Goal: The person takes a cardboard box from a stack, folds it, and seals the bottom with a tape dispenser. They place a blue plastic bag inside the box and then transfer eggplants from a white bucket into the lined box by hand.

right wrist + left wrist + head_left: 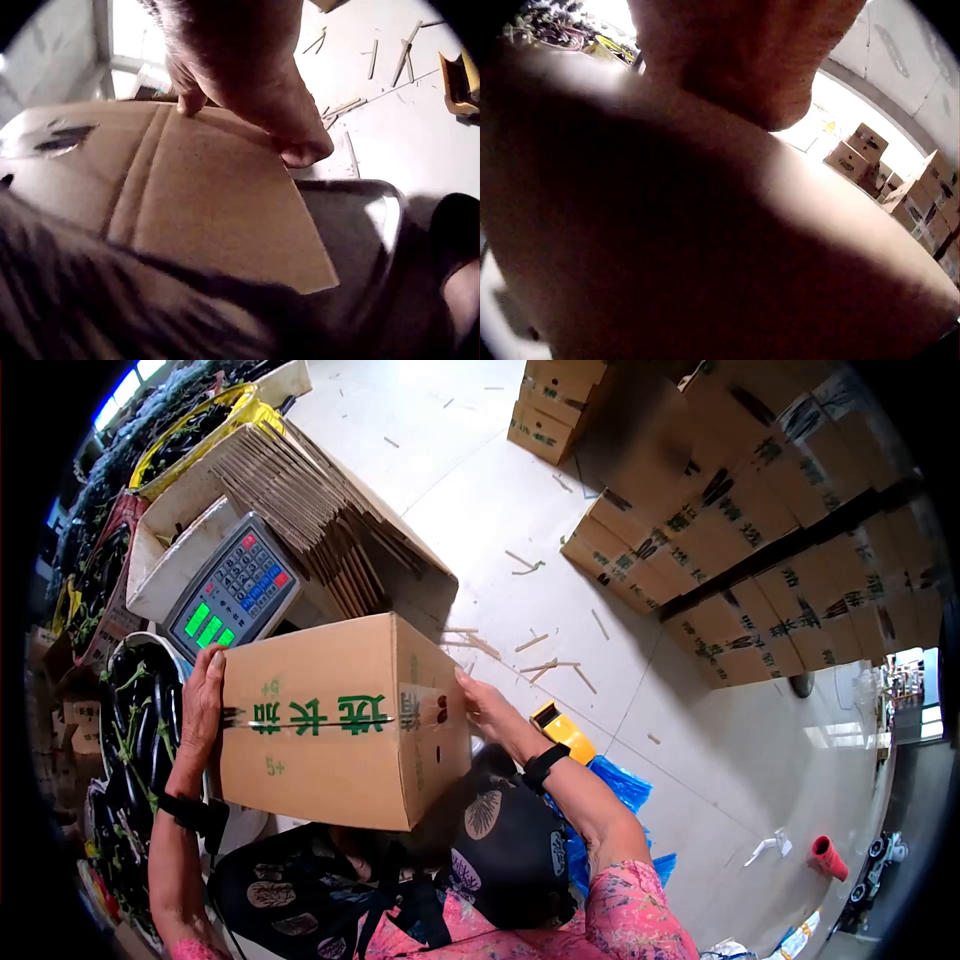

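A closed cardboard box (310, 775) with green print is held between both hands, close to the person's body. The left hand (203, 695) grips its left end, fingertips near the far corner. In the left wrist view the box (817, 195) fills most of the picture, dark and blurred, with the left hand (742, 60) above it, its fingertips hidden. The right hand (485, 710) holds the right end near the far edge. The right wrist view has the right hand (240, 82) bent over the edge of the box (217, 195), fingers against the cardboard.
A scale with a lit green display (235, 585) stands beyond the box, near flattened cartons (290, 490). Eggplants (145, 700) lie at the left. Stacked boxes (740, 540) rise at the right. On the floor are cardboard strips (550, 665) and a yellow object (563, 732).
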`<state>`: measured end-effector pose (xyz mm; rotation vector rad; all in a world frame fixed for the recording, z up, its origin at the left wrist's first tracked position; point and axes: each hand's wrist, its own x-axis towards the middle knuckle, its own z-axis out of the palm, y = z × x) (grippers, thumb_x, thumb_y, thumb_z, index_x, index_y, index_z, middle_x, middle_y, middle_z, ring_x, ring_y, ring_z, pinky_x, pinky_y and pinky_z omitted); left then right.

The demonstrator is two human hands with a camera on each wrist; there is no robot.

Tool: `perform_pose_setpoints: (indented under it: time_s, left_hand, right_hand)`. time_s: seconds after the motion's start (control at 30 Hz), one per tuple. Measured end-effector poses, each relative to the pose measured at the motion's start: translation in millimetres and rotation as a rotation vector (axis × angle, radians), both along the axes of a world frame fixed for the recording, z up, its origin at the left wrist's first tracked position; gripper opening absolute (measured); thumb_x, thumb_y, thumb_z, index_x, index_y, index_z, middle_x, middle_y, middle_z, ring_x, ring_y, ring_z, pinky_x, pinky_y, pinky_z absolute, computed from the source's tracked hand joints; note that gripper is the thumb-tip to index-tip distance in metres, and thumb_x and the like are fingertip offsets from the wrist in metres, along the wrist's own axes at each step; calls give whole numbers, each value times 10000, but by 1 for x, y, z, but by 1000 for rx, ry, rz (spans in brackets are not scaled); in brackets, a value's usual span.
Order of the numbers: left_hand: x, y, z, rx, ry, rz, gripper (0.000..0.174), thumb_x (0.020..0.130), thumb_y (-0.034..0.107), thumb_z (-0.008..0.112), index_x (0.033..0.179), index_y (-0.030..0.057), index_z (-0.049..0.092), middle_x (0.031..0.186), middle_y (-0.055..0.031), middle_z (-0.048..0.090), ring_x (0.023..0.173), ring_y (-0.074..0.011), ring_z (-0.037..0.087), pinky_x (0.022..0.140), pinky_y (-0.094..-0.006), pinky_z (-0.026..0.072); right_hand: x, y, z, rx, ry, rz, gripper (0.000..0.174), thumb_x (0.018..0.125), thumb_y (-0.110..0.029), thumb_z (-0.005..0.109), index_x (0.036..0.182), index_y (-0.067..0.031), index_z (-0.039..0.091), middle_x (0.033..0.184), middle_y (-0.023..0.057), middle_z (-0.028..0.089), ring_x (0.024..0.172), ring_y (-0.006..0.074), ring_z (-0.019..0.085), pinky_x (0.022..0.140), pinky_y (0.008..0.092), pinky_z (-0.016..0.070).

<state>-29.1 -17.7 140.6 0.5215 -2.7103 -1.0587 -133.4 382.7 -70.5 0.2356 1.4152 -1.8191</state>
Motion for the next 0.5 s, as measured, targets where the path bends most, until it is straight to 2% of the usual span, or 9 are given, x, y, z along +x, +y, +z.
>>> perform_pose_setpoints:
  time_s: [0.03, 0.07, 0.1, 0.23, 0.27, 0.3, 0.37, 0.43, 0.5]
  left_hand:
    - [5, -1, -4, 73, 19, 6, 403, 1052, 378, 404, 1194, 42, 573, 976, -90, 621, 900, -178, 585, 763, -311, 467]
    - [11, -4, -10, 144, 17, -3, 419, 1050, 399, 401, 1197, 49, 577, 998, -72, 618, 928, -171, 581, 779, -306, 466]
    - [17, -7, -16, 216, 12, -15, 436, 1048, 421, 398, 1200, 57, 582, 1020, -54, 615, 955, -165, 577, 795, -302, 465]
    - [30, 23, 4, 666, -99, 74, 509, 1026, 520, 390, 1215, 94, 595, 1095, -18, 597, 1023, -158, 570, 883, -337, 459]
    - [31, 7, -13, 584, -97, 19, 569, 996, 589, 397, 1246, 115, 590, 1123, -31, 595, 1073, -161, 561, 920, -400, 457]
    - [30, -6, -24, 501, -194, -14, 572, 991, 586, 403, 1249, 117, 603, 1154, -43, 608, 1112, -179, 548, 922, -406, 452]
    - [31, -10, -29, 369, -310, -33, 577, 981, 588, 413, 1236, 116, 625, 1205, -50, 617, 1139, -209, 541, 923, -406, 450]
    - [28, 10, -20, 504, -248, -89, 597, 962, 600, 442, 1256, 113, 622, 1261, -82, 616, 1163, -247, 532, 935, -427, 444]
    - [29, 43, 15, 609, -224, -162, 607, 985, 560, 435, 1366, 98, 538, 1380, -92, 536, 1241, -289, 510, 968, -460, 451]
  right_hand:
    - [-9, 6, 25, -81, -83, 32, 601, 974, -551, 534, 1285, -39, 580, 1213, 85, 640, 1030, 179, 590, 924, 382, 471]
    - [-26, 11, 3, -241, -51, -25, 601, 946, -517, 605, 1264, -7, 592, 1200, 97, 648, 957, 182, 612, 879, 391, 514]
    - [-39, 19, 27, -376, -83, -94, 554, 920, -427, 684, 1250, 7, 590, 1187, 104, 657, 957, 179, 635, 837, 352, 541]
    - [-56, 50, 168, -328, 199, 39, 487, 913, -253, 708, 1277, 25, 542, 1206, 125, 651, 1044, 191, 656, 908, 326, 542]
    - [-52, 49, 202, -306, 282, 30, 466, 927, -203, 685, 1281, 48, 516, 1218, 136, 642, 1040, 201, 662, 923, 322, 541]
    - [-41, 45, 242, -293, 338, 90, 417, 917, -164, 683, 1256, 34, 543, 1185, 128, 660, 1021, 197, 664, 929, 317, 528]
    - [-14, 28, 288, -44, 581, 222, 305, 909, -140, 674, 1173, -15, 583, 1072, 69, 684, 960, 165, 658, 854, 311, 532]
    - [14, 1, 299, 73, 950, 417, 212, 877, -115, 684, 1051, -43, 586, 931, 65, 680, 845, 206, 650, 763, 322, 521]
    - [62, -28, 328, 298, 1228, 547, 212, 807, -14, 694, 977, -62, 576, 917, 116, 644, 890, 254, 658, 739, 330, 518]
